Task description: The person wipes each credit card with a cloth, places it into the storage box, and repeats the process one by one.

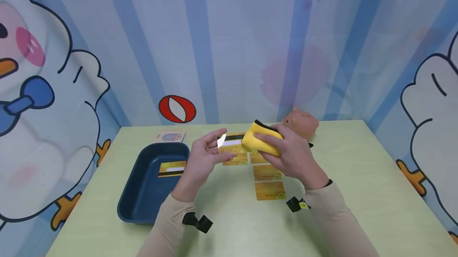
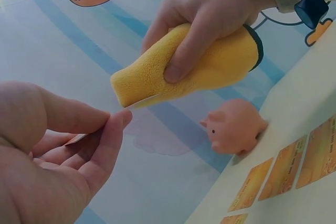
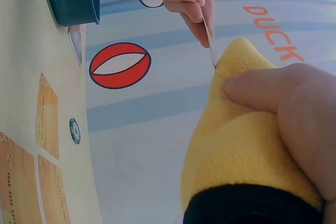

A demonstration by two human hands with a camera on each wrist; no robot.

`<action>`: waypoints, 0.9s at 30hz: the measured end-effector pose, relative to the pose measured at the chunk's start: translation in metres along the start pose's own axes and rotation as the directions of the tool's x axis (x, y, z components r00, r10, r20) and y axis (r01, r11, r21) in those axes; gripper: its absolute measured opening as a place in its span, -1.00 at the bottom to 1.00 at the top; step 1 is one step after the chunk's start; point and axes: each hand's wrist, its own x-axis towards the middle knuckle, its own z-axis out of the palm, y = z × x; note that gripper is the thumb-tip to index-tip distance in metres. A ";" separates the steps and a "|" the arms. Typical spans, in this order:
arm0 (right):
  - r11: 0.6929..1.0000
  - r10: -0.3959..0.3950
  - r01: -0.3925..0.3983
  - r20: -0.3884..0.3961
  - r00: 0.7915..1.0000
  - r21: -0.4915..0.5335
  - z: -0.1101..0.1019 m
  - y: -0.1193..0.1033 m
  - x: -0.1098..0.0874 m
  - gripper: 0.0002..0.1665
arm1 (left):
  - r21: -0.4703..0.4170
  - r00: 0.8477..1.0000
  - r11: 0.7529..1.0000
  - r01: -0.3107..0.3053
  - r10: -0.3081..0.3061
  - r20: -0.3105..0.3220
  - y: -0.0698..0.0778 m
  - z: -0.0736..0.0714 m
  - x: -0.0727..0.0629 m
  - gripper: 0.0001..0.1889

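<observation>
My left hand point(image 1: 200, 159) pinches a gold card point(image 1: 231, 148) by its left edge, thumb against fingers, raised above the table. The card's dark stripe and white strip face the head camera. In my right hand point(image 1: 297, 153) is a yellow cloth point(image 1: 262, 138) with a black edge, gripped between thumb and fingers. The cloth point(image 2: 152, 72) is folded over the card's right end, which it hides. From the right wrist view, the card point(image 3: 209, 38) shows edge-on as a thin strip running from the left fingers into the cloth point(image 3: 236, 135).
Several gold cards point(image 1: 270, 191) lie in rows on the table under the hands. At left stands a blue tray point(image 1: 130, 193) with one card point(image 1: 171, 169) inside. Behind it lies a flat printed packet point(image 1: 171, 136). A pink piggy bank point(image 1: 302, 124) sits at the back right, and a green chip point(image 3: 75, 131) near the cards.
</observation>
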 end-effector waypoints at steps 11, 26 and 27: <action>1.000 0.001 -0.001 -0.004 1.000 -0.002 0.000 0.001 -0.001 -0.46 | 0.023 1.000 1.000 -0.008 0.008 0.006 0.001 0.000 -0.002 -0.27; 0.999 0.038 -0.037 0.041 0.998 -0.020 -0.003 0.003 -0.001 -0.44 | 0.159 0.998 0.985 0.068 -0.068 -0.001 0.004 -0.021 0.001 -0.32; 0.999 0.040 -0.039 0.042 0.998 -0.019 -0.004 0.003 -0.001 -0.44 | 0.164 0.998 0.984 0.067 -0.068 0.002 0.006 -0.025 0.001 -0.33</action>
